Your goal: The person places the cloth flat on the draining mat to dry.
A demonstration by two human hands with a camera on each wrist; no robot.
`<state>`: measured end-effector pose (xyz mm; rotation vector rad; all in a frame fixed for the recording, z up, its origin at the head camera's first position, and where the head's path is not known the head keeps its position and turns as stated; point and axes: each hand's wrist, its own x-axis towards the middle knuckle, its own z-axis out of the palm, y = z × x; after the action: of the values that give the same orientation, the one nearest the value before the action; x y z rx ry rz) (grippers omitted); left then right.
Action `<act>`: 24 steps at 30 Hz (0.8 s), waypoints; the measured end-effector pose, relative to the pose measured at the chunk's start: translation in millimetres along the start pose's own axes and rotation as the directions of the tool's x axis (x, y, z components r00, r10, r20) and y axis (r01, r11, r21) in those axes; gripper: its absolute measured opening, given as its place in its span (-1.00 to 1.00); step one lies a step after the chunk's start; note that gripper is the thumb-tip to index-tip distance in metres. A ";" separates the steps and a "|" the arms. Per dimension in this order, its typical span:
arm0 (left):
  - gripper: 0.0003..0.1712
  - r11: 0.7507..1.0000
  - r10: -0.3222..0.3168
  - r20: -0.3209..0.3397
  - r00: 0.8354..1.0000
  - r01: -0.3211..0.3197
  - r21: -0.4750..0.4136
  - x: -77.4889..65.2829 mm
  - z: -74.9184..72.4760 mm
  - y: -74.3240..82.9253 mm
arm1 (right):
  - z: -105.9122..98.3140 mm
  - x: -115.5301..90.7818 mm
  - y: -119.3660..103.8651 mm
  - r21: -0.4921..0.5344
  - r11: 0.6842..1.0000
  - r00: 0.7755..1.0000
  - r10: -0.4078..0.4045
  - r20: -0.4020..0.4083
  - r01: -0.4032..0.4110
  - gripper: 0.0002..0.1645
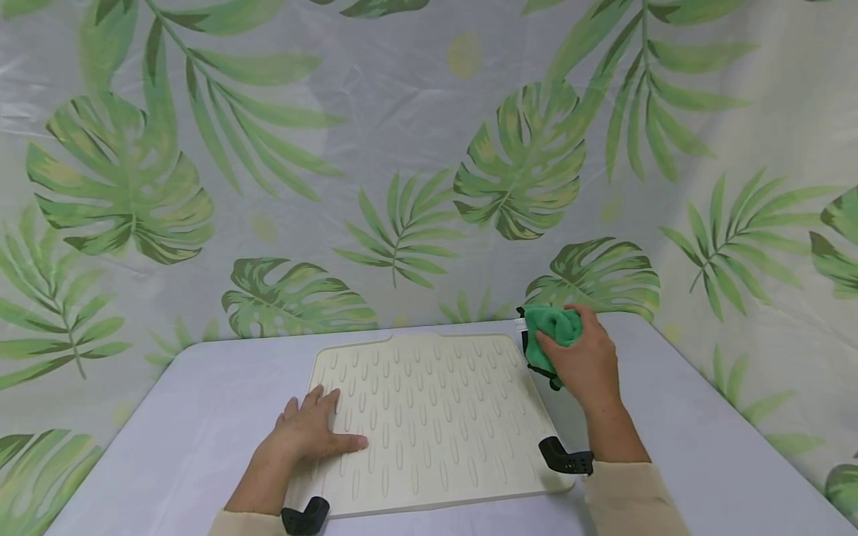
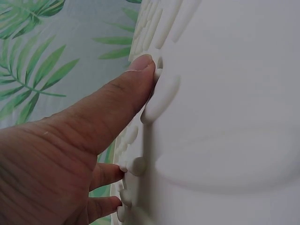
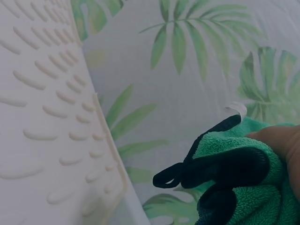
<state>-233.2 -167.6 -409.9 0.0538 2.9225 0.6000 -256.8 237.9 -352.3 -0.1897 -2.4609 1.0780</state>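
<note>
The head camera looked forward and down from above the near side, far enough back to frame the left hand point(image 1: 304, 432), the right hand point(image 1: 590, 365), the ribbed mat point(image 1: 402, 432) and the leaf-print backdrop point(image 1: 395, 112). The left wrist camera looked, tilted, across the mat from very near; the right wrist one closely faced the green cloth point(image 3: 255, 201). Both wrist views shared the mat and backdrop.

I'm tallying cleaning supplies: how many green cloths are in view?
1: a green cloth, held in the right hand, near the far right corner of the ridged cream mat.
</note>
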 end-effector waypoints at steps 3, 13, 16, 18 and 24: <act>0.34 1.000 0.002 0.001 1.000 -0.002 0.003 -0.2 -0.2 0.2 | 1.8 -1.4 -3.4 -0.001 1.000 1.000 -0.007 0.022 0.007 -0.14; 0.35 1.000 0.002 0.006 1.000 -0.003 0.015 1.5 0.5 -1.1 | 5.6 -2.8 -7.3 -0.007 1.000 0.998 -0.026 0.060 0.027 -0.14; 0.35 1.000 0.004 0.007 1.000 -0.004 0.015 1.4 0.2 -1.2 | 7.3 -3.1 -8.8 -0.009 0.999 0.997 -0.038 0.070 0.038 -0.14; 0.35 1.000 0.003 0.008 1.000 -0.004 0.016 1.2 -0.1 -1.1 | 8.3 -3.5 -9.5 -0.014 0.999 0.996 -0.045 0.076 0.046 -0.14; 0.34 1.000 -0.002 0.010 1.000 0.001 0.018 0.6 -0.3 -0.7 | 10.5 -3.8 -9.9 -0.021 0.998 0.995 -0.061 0.079 0.063 -0.12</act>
<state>-233.8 -168.3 -409.9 0.0565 2.9177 0.5722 -257.6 223.0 -352.7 -0.0787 -2.5322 1.0492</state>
